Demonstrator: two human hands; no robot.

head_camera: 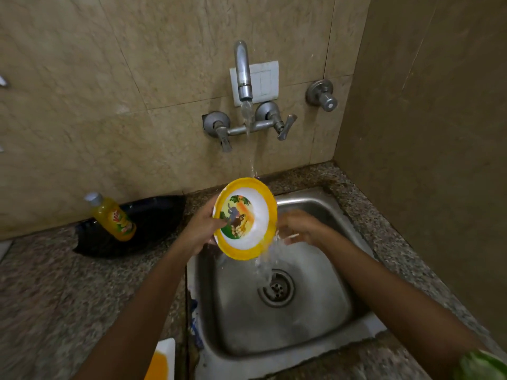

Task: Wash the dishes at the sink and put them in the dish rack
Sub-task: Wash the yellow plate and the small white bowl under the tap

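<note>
1. Two hands are at work on one bowl (245, 218): the left hand (201, 230) is curled round its left rim, thumb over the printed inner face, and that grip carries the weight.
2. The right hand (299, 226) is at the bowl's right edge with loosely bent fingers; it is blurred, so whether it grips the rim or only rubs it cannot be told.
3. The bowl is held above the sink (323, 311), tipped well up on edge, probably so that water runs off instead of pooling.
4. Its open face is turned toward the camera and its back toward the wall; being round, it has no long axis, but the tilt puts its top rim toward the tap (242, 69).
5. Water falls from the tap, meets the bowl near its right edge and drains toward the plughole (277, 287).
6. A soap bottle (113, 218) is propped in a dark tray (153, 215) on the worktop (55, 283), left of the sink and within reach.
7. Rinsing is judged to be the step in hand; no rack is seen.
</note>
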